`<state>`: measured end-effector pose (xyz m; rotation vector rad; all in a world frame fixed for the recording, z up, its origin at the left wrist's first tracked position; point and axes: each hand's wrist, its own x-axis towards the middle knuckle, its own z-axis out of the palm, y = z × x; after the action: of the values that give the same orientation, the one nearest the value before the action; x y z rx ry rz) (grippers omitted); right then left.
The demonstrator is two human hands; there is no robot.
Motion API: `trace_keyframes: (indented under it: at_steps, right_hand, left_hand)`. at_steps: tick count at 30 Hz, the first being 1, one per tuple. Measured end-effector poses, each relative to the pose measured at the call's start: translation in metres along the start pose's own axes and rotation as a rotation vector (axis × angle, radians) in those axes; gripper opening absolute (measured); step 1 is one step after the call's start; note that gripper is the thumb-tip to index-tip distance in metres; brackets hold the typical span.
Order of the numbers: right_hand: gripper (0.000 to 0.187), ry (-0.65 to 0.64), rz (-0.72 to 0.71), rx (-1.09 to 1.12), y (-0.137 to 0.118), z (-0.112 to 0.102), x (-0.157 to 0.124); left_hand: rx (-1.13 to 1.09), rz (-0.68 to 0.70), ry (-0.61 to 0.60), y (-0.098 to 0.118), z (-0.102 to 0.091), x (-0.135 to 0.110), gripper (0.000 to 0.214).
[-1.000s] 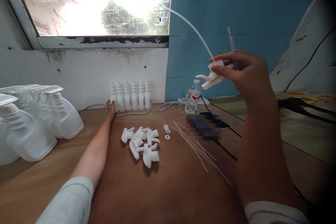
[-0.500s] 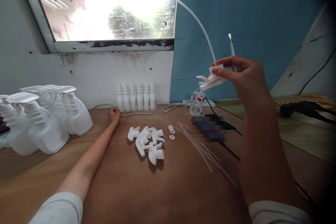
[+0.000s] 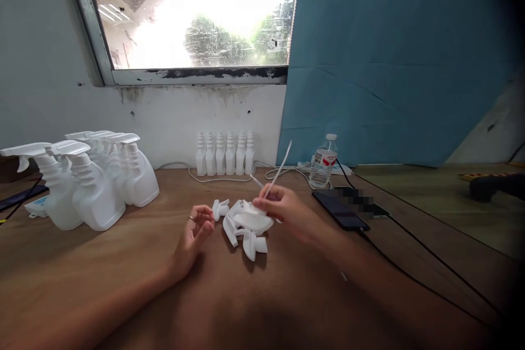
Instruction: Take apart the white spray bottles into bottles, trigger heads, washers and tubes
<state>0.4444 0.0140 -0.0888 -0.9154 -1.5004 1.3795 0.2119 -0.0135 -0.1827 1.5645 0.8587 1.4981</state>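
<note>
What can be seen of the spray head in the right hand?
The spray head is white, smooth and plastic-looking, with a rounded body. The right hand pinches it between thumb and fingers. A thin, pale tube slants up rightward there; fingers hide the join. It overlaps other spray heads in view; contact with them is unclear.

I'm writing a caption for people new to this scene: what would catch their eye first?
Probably the glaring window at the top, left of a blue sheet. Then the right hand near the centre, holding a white spray head with a thin tube slanting up from the hand, by other loose spray heads. At far left, large white spray bottles stand bunched together.
</note>
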Motion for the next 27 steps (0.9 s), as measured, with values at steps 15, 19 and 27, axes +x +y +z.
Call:
trace_keyframes:
  at_steps: [15, 19, 27]
  right_hand:
    - [0.024, -0.305, -0.588, -0.647, 0.061, 0.015, -0.037]
    - [0.027, -0.525, -0.878, -1.033, 0.059, 0.006, -0.040]
    - [0.028, -0.412, -1.155, -1.172, 0.056, -0.004, -0.028]
  left_hand:
    - [-0.360, -0.540, -0.310, 0.012, 0.028, -0.017, 0.035]
    - [-0.317, -0.556, -0.301, 0.005, 0.028, -0.018, 0.038]
    - [-0.200, -0.682, -0.323, 0.005, 0.029, -0.012, 0.030]
